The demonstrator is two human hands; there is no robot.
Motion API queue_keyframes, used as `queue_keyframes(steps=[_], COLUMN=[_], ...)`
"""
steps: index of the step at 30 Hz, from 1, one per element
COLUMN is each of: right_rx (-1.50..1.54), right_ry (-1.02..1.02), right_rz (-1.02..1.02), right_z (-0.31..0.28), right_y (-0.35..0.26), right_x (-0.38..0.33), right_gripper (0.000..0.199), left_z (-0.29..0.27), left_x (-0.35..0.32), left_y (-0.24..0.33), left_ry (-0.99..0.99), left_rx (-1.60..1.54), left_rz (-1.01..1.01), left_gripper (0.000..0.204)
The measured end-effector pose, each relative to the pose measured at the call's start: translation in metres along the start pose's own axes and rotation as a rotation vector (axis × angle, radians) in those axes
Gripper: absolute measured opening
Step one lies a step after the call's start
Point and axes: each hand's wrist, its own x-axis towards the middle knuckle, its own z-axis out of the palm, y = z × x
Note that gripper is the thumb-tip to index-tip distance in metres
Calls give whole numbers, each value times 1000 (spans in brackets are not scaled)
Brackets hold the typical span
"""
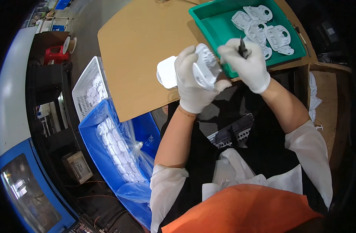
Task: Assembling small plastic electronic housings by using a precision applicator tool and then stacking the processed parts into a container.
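My left hand (190, 87), in a white glove, is closed around a white molded plastic part (206, 69), tilted up with its ribbed inside toward the right. Close by on the right, my right hand (249, 66), also gloved, grips a slim dark tool (242, 48). Its working end is hidden, so I cannot tell its exact kind. Left of the held part, flat white rounded pieces (167, 72) lie on the cardboard-covered table. Beyond my right hand, several white molded parts (257, 33) rest in a green tray (204, 24).
The cardboard-topped table (143, 46) ends at the left above a white perforated crate (78, 95) and a blue bin (91, 130), holding stacked white pieces and clear plastic bags. An open cardboard box (326, 91) stands at the right. A blue and white machine (14, 128) lines the far left.
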Motion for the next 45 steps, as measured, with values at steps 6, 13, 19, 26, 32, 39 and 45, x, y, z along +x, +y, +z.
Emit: queue_keyframes(steps=[6, 13, 19, 26, 32, 39, 45], right_rx=[-35, -9, 65, 288, 135, -269, -437], right_ry=[-186, -202, 35, -171, -105, -42, -15], right_rz=[-334, -155, -47, 84, 113, 212, 194], right_z=[20, 19, 19, 37, 65, 91, 99], right_y=[3, 4, 26, 18, 22, 47, 59], right_x=[-3, -4, 19, 19, 28, 50, 54], right_gripper=[34, 33, 39, 41, 36, 35, 34], left_z=[3, 6, -14, -39, -55, -45, -43], left_x=[-5, -2, -4, -12, -25, -33, -36], left_y=[-2, -3, 1, -18, -41, -46, -44], left_ry=[206, 215, 264, 220, 259, 340, 377], left_rx=[379, 422, -159, -512, -391, -295, -426], left_rz=[233, 234, -73, -390, -509, -751, -918], left_gripper=[64, 68, 88, 104, 78, 52, 45])
